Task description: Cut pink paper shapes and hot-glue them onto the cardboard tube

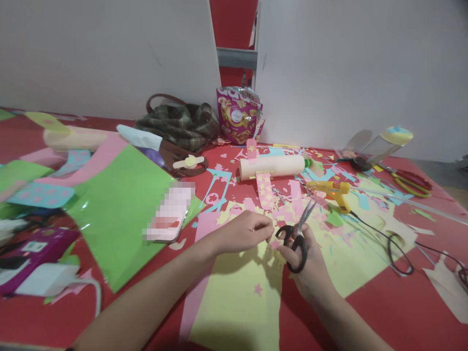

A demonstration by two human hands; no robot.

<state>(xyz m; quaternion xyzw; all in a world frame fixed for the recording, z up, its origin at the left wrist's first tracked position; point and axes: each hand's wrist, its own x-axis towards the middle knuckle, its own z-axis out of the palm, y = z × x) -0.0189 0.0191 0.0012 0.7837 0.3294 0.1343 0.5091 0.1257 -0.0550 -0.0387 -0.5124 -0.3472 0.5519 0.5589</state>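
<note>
My right hand (310, 263) holds a pair of scissors (300, 231) with black handles, its blades pointing up and away. A small pink paper star (275, 243) shows by the right thumb; whether a finger grips it is unclear. My left hand (243, 231) is closed just left of the scissors, fingers curled together, and what they hold, if anything, is hidden. Below both hands lies a pale yellow paper sheet (234, 312) with another pink star (258, 289) on it. Beyond them a cream paper tube (274, 167) rests on its side, with pink star-patterned strips (265, 192) attached.
A yellow glue gun (340, 197) with a black cord lies at right, near red-handled scissors (415, 183) and a clear bottle (387, 144). Paper scraps litter the red table. At left are green sheets (120, 214), a phone (171, 212) and a purple power strip (40, 256).
</note>
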